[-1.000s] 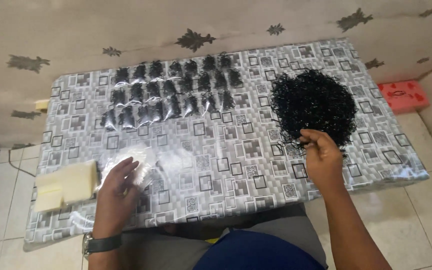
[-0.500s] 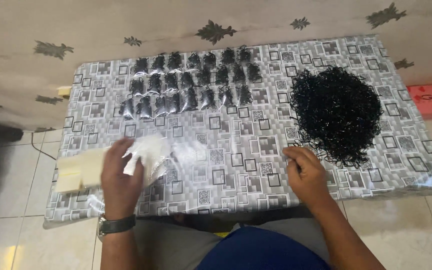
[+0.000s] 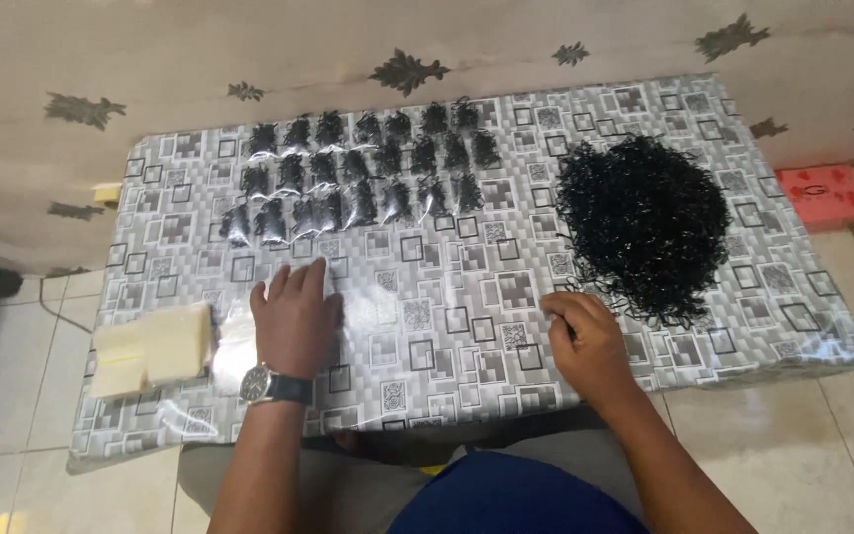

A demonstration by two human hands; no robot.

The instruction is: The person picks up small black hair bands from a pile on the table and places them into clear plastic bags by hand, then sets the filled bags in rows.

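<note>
My left hand lies flat, palm down and fingers together, on a clear plastic sheet or bag on the patterned table. A watch sits on that wrist. My right hand rests on the table with fingers curled, at the near edge of a big pile of small black rubber bands; whether it pinches any bands is hidden. Several small clear packets filled with black bands lie in rows at the far side of the table.
A cream-coloured stack of small bags lies at the table's near left corner. A red box sits on the floor to the right. A patterned wall runs behind the table. Tiled floor surrounds it.
My left hand has lowered from lifting the clear plastic to pressing flat on it. My right hand stays curled by the near edge of the black pile, after drawing back from it earlier.
</note>
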